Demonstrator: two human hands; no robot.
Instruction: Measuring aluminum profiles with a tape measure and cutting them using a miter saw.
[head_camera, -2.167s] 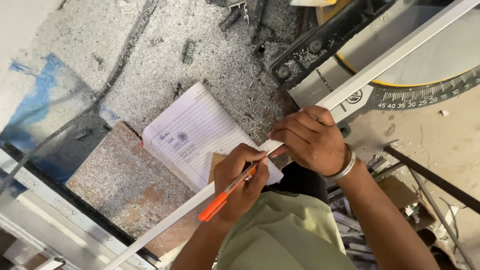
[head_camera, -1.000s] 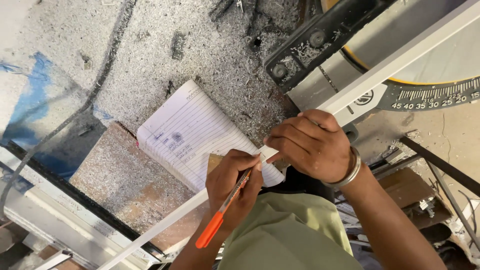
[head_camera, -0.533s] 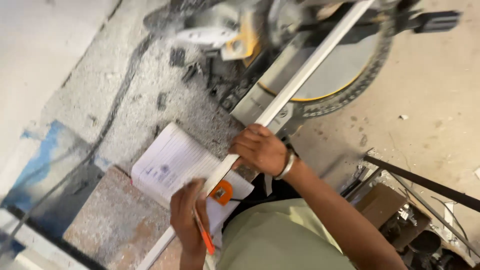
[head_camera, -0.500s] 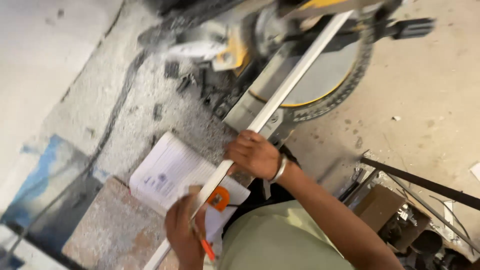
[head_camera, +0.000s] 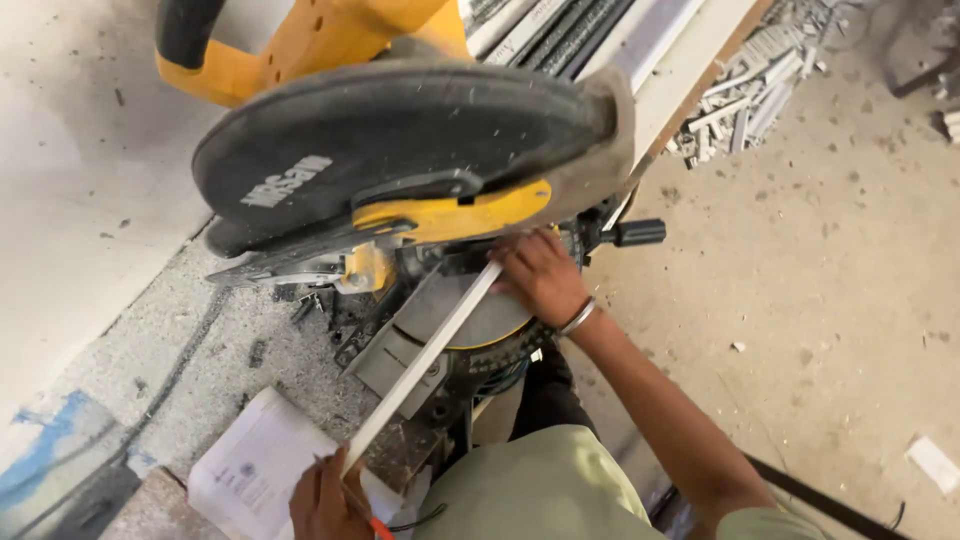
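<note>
My right fingers (head_camera: 525, 275) press the white strip (head_camera: 420, 365) onto the saw (head_camera: 400, 170); my left fingers (head_camera: 325, 495) grip its end and a pencil (head_camera: 372, 522).

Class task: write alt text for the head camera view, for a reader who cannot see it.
A right hand presses a long white strip onto the table of a yellow mitre saw. The left hand holds the strip's near end and an orange pencil, beside an open notebook.

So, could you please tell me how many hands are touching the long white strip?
2: the right hand presses it by the saw; the left hand holds its near end.
</note>
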